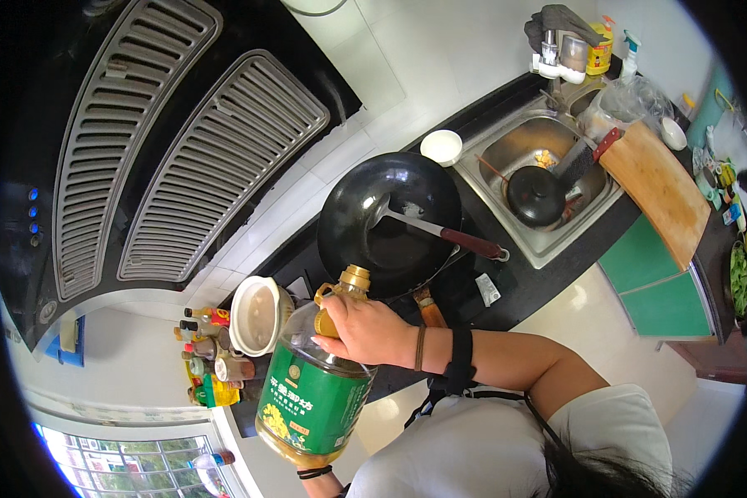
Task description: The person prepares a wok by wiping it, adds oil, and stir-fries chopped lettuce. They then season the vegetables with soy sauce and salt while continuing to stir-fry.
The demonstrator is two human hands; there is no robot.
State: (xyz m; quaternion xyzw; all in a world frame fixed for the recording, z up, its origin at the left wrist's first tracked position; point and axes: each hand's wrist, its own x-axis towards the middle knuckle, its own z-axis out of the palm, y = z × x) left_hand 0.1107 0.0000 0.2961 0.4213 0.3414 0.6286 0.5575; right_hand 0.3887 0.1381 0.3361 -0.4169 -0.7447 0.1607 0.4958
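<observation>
My right hand (370, 330) grips a large clear plastic bottle of cooking oil (314, 401) near its gold handle and neck. The bottle bears a green label with writing and leans with its neck towards the wok. Under my fingers shows a ridged gold piece (327, 324), possibly a cap. Of my left arm only the banded wrist (324, 484) appears, at the bottle's base; that hand is hidden behind the bottle. Just beyond the neck, a black wok (348, 205) sits on the stove. A metal spatula (439, 230) with a dark red handle rests in it.
A white lidded pot (261, 317) and several seasoning bottles (208, 330) stand left of the wok. To its right are a white bowl (442, 146) and a steel sink (548, 252) with a black lid (535, 196), a cleaver (582, 155) and a wooden cutting board (660, 187). A range hood (224, 149) overhangs.
</observation>
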